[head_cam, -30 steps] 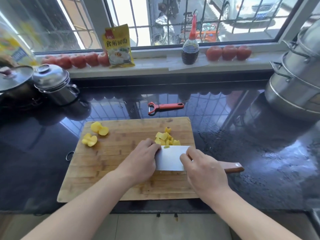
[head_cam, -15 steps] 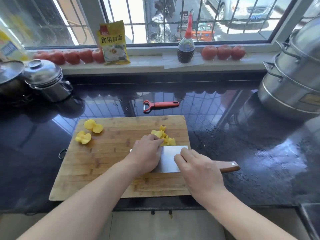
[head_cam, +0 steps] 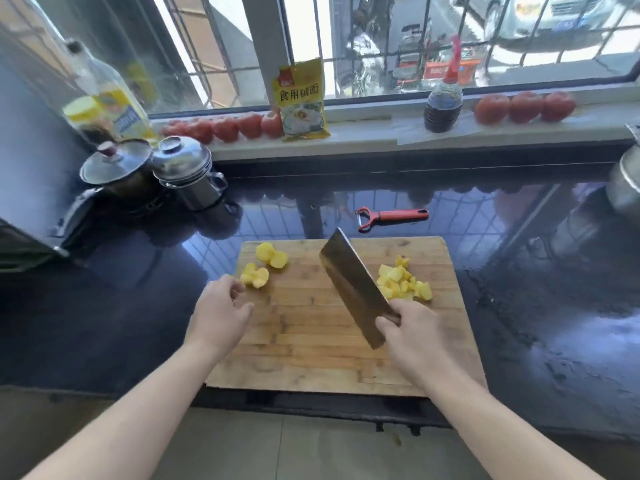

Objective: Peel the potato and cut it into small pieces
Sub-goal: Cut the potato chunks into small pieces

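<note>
Right hand [head_cam: 412, 336] grips cleaver [head_cam: 353, 285], lifted clear; diced pile [head_cam: 403, 278] parked right. Left hand [head_cam: 221, 310], fingers loose, holding nothing, reaches the uncut chunks [head_cam: 255, 275] at far left.

My forearms are bare to each hand, left hand [head_cam: 219, 315] and right hand [head_cam: 417, 336], no sleeves or rings.
</note>
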### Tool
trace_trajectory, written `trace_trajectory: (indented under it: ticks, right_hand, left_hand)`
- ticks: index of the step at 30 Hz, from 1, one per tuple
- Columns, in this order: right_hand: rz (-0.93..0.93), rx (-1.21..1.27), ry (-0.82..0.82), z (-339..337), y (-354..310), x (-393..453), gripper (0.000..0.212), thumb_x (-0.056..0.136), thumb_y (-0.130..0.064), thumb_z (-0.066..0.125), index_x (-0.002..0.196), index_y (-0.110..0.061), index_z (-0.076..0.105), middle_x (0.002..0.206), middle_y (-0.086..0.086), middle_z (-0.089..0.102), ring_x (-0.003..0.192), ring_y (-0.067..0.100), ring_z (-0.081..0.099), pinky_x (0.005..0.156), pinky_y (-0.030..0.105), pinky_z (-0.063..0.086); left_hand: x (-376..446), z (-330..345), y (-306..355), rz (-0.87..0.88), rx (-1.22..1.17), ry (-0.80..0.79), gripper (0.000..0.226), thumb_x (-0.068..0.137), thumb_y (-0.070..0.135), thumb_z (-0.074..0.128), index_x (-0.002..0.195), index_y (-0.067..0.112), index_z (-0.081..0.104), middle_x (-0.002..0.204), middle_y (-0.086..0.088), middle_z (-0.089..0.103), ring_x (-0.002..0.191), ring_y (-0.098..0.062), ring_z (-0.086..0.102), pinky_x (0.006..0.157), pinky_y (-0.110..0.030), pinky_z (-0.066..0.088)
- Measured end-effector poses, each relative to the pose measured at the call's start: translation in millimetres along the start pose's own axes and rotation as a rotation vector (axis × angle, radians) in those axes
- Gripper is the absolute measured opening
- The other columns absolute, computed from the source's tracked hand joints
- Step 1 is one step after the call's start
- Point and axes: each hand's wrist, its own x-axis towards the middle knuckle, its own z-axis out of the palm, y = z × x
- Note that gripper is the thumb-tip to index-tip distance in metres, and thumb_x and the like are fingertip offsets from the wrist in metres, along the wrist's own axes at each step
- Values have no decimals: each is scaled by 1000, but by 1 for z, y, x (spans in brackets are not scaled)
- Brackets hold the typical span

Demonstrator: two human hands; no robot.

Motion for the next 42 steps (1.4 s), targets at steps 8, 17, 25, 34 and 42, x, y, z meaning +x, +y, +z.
trace_trajectory:
  ticks: [8,17,25,34,42]
  right_hand:
    - [168,149,155,48,-34,28,16,90,-20,62,76,-22,68,58,-6,63,68,23,63,72,44,57]
    - [210,142,166,46,-39,12,17,95,-16,62,81,-22,70,51,-3,58,47,9,52,56,37,51]
    - [138,-54,125,36,-34,3,17,98,-19,56,84,-21,65,58,-8,62,54,15,56,51,31,47]
    - [60,-333,-84,52,-69,-22,19,103,-35,41,86,-27,45,64,0,62,62,21,62,63,44,53]
    - [-44,-530,-133,72,-87,-46,22,104,-22,32,85,-31,28,77,-4,57,76,24,61,64,41,52]
  left_hand:
    - [86,31,-45,490,226,-114,41,97,35,68,135,21,59,140,1,55,130,-26,47,112,-41,41]
    - [35,31,-13,182,-200,-498,40,92,36,78,121,35,51,111,12,61,105,-13,60,85,-34,50]
    - [6,53,-19,251,-32,-362,50,93,48,71,140,37,56,115,17,47,101,-10,56,95,-35,52]
    - [-18,65,-10,302,-83,-169,36,96,37,71,131,30,60,120,17,56,106,-7,58,82,-23,43]
    - [-21,72,-11,281,-108,-112,27,96,36,72,121,30,63,115,16,58,104,-8,60,79,-21,37]
